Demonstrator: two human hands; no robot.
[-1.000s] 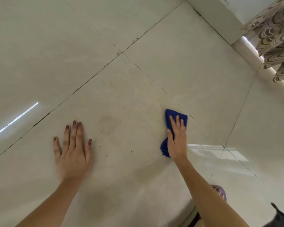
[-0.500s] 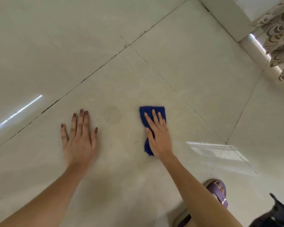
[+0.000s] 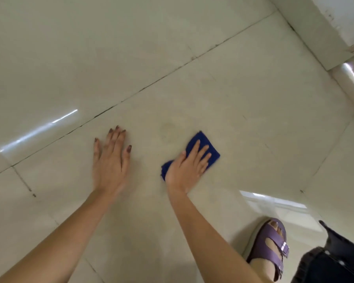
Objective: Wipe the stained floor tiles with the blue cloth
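A folded blue cloth [image 3: 200, 144] lies on a cream floor tile [image 3: 253, 123]. My right hand [image 3: 187, 167] presses flat on it with straight fingers, and the cloth shows past my fingertips and beside my wrist. A faint round brownish stain [image 3: 168, 128] marks the tile just left of the cloth's far corner. My left hand [image 3: 110, 160] rests flat on the same tile to the left, fingers spread and holding nothing.
Dark grout lines [image 3: 151, 84] cross the floor. A foot in a purple sandal [image 3: 271, 248] stands at the lower right beside dark clothing [image 3: 335, 262]. A wall base [image 3: 315, 31] and a bright strip run along the upper right.
My right hand slid the cloth left toward the stain, then turned so its fingers point up and right. The view shifted, bringing the sandal further into sight. My left hand stayed planted.
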